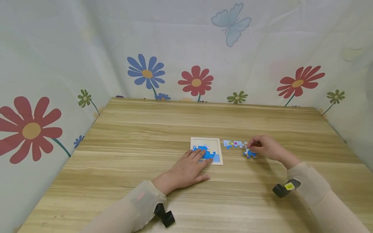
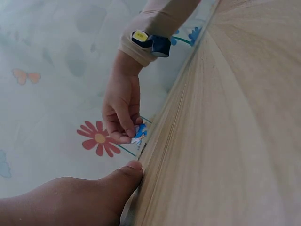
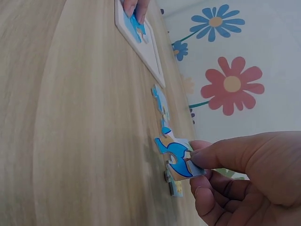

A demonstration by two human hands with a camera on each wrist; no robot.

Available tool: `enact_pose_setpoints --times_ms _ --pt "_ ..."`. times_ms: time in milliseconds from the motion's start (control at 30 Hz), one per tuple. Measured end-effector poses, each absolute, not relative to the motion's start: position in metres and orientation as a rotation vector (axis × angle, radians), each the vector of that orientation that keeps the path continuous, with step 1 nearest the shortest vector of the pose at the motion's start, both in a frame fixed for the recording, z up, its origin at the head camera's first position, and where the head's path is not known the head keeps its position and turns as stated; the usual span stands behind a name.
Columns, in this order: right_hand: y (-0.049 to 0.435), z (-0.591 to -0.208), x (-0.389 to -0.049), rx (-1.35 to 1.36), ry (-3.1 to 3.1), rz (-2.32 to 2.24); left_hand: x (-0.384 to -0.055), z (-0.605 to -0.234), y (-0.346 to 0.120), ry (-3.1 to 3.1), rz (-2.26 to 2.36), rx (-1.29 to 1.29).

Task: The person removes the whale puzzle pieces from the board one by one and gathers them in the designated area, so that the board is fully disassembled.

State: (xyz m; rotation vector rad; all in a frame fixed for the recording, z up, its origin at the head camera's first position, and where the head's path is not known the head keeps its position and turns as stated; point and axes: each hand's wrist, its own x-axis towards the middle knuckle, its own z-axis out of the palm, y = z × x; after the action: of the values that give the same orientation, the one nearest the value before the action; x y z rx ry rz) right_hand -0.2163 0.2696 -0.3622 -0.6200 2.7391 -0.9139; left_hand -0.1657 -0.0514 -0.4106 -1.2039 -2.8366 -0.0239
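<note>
My left hand (image 1: 185, 170) lies with fingers spread over the lower part of a wooden puzzle frame (image 1: 221, 155). Its fingertips rest on blue puzzle pieces (image 1: 206, 152) fitted there and hide some of them. The frame's upper part shows a pale bare base. To the right, my right hand (image 1: 266, 148) pinches a puzzle piece (image 3: 180, 159) between thumb and fingers. In the right wrist view that piece has a blue shape on a pale and tan ground. Loose puzzle pieces (image 1: 230, 143) lie in a row beside the frame, near the right hand.
Everything lies on a wood-grain table (image 1: 140, 129). A white curtain (image 1: 175, 35) printed with flowers and a butterfly surrounds its back and sides. A black wrist camera (image 1: 164, 215) is on the left sleeve, and another camera (image 1: 281, 190) on the right.
</note>
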Motion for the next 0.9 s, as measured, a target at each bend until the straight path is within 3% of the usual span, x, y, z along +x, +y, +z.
enact_pose_setpoints --times_ms 900 --pt "0.277 -0.381 -0.217 -0.618 2.781 -0.891 -0.165 -0.411 -0.052 -2.846 -0.042 -1.206"
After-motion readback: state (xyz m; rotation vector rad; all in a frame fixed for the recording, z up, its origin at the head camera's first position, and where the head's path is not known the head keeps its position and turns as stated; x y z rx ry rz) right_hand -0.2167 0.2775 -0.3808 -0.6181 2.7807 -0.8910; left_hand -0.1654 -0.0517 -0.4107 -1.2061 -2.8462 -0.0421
